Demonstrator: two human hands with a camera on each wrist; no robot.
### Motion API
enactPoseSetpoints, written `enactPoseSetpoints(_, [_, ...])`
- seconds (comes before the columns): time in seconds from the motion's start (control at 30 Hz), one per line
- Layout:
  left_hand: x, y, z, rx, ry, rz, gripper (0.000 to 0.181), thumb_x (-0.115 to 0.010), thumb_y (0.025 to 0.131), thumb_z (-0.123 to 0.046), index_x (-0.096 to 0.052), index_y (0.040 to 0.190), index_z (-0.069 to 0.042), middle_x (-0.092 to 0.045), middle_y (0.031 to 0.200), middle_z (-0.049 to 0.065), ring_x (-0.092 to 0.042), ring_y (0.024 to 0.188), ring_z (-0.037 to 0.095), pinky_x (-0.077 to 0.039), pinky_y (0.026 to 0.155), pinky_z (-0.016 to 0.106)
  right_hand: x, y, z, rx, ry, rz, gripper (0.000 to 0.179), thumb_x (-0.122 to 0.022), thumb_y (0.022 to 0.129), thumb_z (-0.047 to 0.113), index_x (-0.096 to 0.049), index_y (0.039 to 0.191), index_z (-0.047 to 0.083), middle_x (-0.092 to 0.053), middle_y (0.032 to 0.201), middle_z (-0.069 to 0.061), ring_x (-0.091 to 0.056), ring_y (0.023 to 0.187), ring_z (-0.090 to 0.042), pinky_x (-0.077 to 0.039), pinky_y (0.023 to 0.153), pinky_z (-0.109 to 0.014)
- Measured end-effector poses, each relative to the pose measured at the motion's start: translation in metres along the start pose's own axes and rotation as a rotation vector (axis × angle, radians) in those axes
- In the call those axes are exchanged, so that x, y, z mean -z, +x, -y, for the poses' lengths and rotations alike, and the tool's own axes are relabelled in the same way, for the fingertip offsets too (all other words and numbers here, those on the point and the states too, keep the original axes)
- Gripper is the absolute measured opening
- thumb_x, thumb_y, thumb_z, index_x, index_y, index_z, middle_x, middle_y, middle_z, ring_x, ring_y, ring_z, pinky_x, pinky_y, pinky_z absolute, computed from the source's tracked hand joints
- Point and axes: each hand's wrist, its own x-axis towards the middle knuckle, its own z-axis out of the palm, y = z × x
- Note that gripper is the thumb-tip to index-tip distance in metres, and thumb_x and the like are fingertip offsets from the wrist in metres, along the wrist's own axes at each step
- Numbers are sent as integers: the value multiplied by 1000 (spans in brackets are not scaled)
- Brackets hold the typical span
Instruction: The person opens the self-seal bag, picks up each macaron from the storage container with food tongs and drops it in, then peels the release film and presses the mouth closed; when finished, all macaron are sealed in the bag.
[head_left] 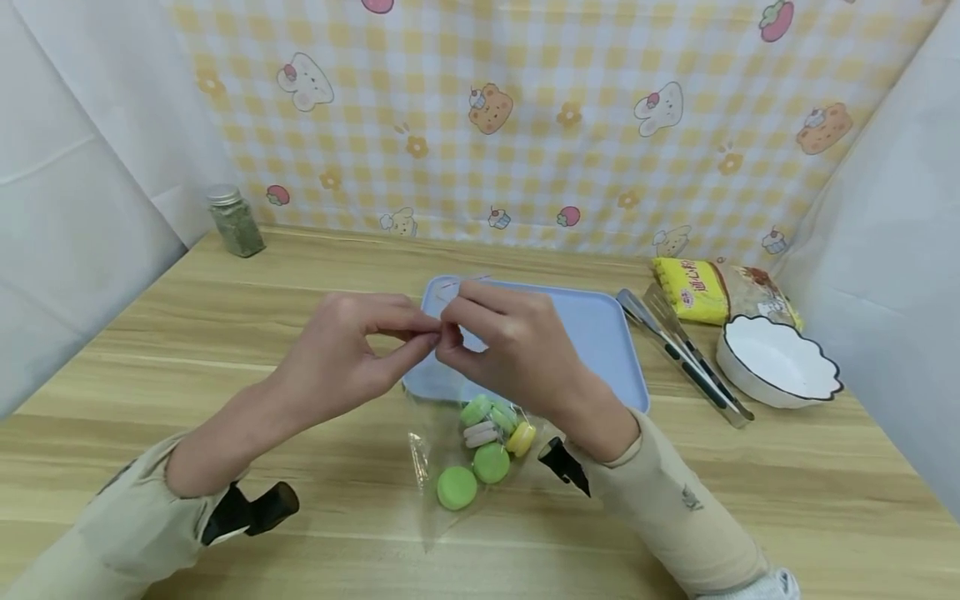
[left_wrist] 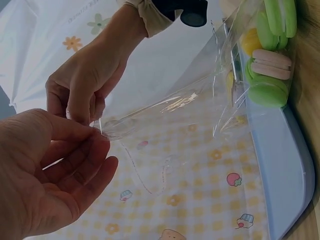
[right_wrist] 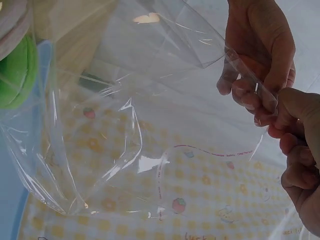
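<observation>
A clear plastic bag (head_left: 420,454) hangs from both hands, low over the front of a blue tray. Inside it lie several green macarons (head_left: 457,487), a pale pink macaron (head_left: 480,433) and a yellow macaron (head_left: 521,438). My left hand (head_left: 348,346) pinches the bag's top edge between thumb and fingers. Right beside it, fingertips nearly touching, my right hand (head_left: 517,350) pinches the same edge with curled fingers. A thin clear strip (right_wrist: 215,150) with red lettering loops near the hands in the right wrist view. The exact fingertip contact is partly hidden.
The blue tray (head_left: 600,333) lies behind the bag. To its right are metal tongs (head_left: 678,358), a white scalloped bowl (head_left: 780,362) and a yellow food packet (head_left: 697,292). A jar of green flakes (head_left: 236,223) stands at the back left. A checked curtain (head_left: 525,108) closes the back.
</observation>
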Motion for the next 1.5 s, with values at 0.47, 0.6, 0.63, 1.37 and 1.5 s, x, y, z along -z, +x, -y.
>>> enactPoseSetpoints(0.47, [2,0,1,54,-75,5,21,-67,78,10,-75,89,-6,-68,78,-8,-58,63,4,-50,60,19,4,1,-6,-141,253,-67,14,-56,67,-8,-59,65,6,-50,63,0,-41,58,-7,-33,49,-19])
enactPoseSetpoints(0.6, [3,1,2,47,-59,-2,20,-67,78,9,-75,88,-7,-67,76,-9,-56,60,5,-48,58,18,3,1,-7,-163,271,-86,14,-56,68,-8,-60,66,6,-49,63,0,-39,57,-7,-32,49,-20])
enactPoseSetpoints(0.63, [3,2,2,47,-59,0,20,-67,78,9,-75,88,-7,-67,76,-9,-55,60,5,-47,58,18,3,0,-8,-170,272,-91,14,-57,68,-8,-60,66,6,-50,63,0,-39,57,-7,-32,49,-20])
enactPoseSetpoints(1.37, [5,2,2,157,-110,15,14,-67,82,0,-74,90,-10,-67,77,-8,-60,67,4,-51,58,24,15,-2,-17,-192,98,50,8,-52,72,2,-56,69,9,-49,67,0,-43,61,-8,-37,55,-21])
enactPoseSetpoints(1.5, [4,1,2,124,-113,12,16,-67,81,3,-74,90,-9,-66,75,-10,-60,66,4,-51,57,23,20,-2,-16,-183,99,68,9,-52,77,9,-58,72,8,-51,70,1,-42,60,-9,-37,55,-22])
